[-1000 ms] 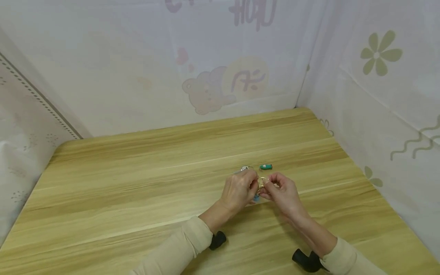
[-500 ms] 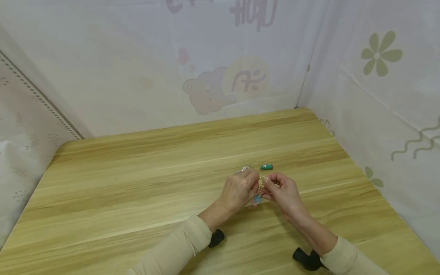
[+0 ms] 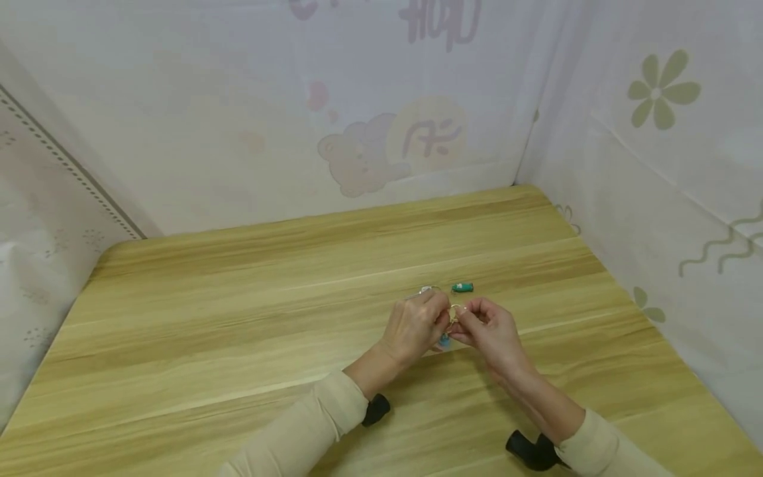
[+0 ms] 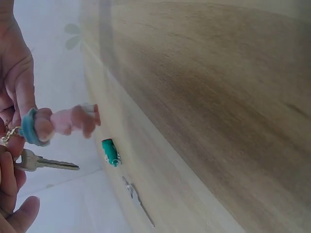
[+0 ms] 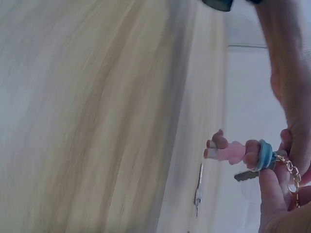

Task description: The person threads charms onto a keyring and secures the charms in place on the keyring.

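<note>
Both hands meet over the table's right half, around a small gold key ring. My left hand pinches the ring from one side, knuckles turned up. Opposite it, my right hand pinches the ring between thumb and fingers. A short gold chain hangs from the ring. Below it dangles a little doll figure in pink with a blue top part. A metal key hangs beside the doll, its bow close to the left fingertips. Fingers hide part of the ring.
Just beyond the hands, a green cylinder-shaped charm with a small chain lies on the wooden table. A second silver key on a ring lies left of it. Patterned cloth walls stand behind and at the sides.
Both hands stay in nearly the same place, still gripping the ring. The ring turns slightly between the fingers, and the hanging doll swings a little.
</note>
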Motion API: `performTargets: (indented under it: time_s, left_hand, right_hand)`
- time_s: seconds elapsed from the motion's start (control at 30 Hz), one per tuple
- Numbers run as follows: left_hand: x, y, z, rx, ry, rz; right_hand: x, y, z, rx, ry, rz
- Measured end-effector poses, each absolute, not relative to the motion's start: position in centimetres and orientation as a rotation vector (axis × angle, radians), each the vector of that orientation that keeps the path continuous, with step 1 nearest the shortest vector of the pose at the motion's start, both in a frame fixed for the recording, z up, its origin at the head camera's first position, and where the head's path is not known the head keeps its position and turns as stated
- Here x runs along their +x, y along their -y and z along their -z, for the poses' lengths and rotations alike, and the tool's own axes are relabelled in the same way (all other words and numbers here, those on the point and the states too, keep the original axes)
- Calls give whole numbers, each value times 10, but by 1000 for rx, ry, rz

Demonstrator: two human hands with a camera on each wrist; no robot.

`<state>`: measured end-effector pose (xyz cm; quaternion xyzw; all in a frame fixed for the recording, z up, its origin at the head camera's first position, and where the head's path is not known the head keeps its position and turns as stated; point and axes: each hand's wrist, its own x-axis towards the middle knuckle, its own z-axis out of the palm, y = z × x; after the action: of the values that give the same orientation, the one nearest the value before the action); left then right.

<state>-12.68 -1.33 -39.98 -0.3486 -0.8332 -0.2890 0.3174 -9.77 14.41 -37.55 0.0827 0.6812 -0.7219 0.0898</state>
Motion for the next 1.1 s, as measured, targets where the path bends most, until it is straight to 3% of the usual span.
performTargets:
  time_s: [1.1]
  left_hand:
    - [-129,10,392,-926,2163,771]
  right_hand:
    - [-94,-145,368,278,-1869,2217]
